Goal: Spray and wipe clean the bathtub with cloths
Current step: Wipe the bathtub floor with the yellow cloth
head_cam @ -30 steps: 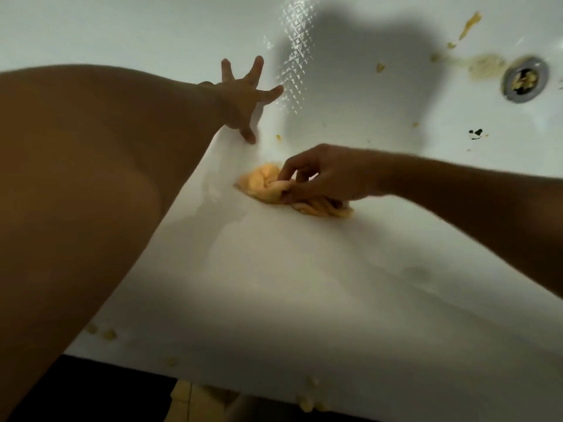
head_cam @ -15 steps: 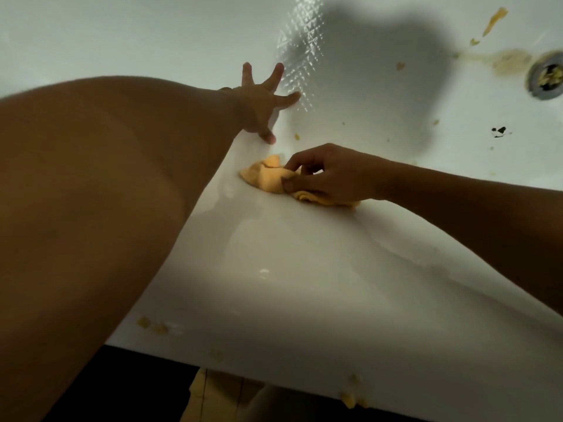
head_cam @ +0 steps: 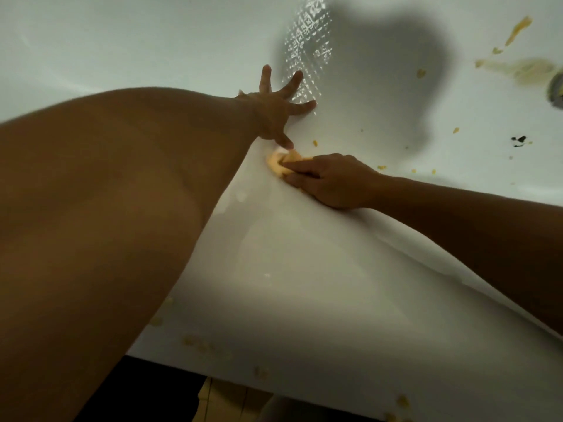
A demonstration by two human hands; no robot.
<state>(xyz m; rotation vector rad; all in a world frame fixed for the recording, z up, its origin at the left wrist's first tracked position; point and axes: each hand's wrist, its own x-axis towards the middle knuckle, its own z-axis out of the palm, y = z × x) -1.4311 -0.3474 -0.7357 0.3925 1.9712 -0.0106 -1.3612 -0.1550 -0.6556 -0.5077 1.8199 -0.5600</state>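
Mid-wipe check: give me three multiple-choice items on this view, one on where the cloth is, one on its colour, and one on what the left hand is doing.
1. Where is the cloth?
A. over the drain
B. beside the left hand thumb, under the right hand
C. draped over a forearm

2. What colour is the cloth?
A. blue
B. white
C. yellow-orange

3. What is the left hand doing?
A. making a fist
B. fingers spread on the bathtub
C. holding a bottle

Answers:
1 B: the cloth is bunched just below the thumb tip, and the right fingers hold it.
2 C: it shows yellow-orange against the white surface.
3 B: all the fingers are splayed and hold nothing.
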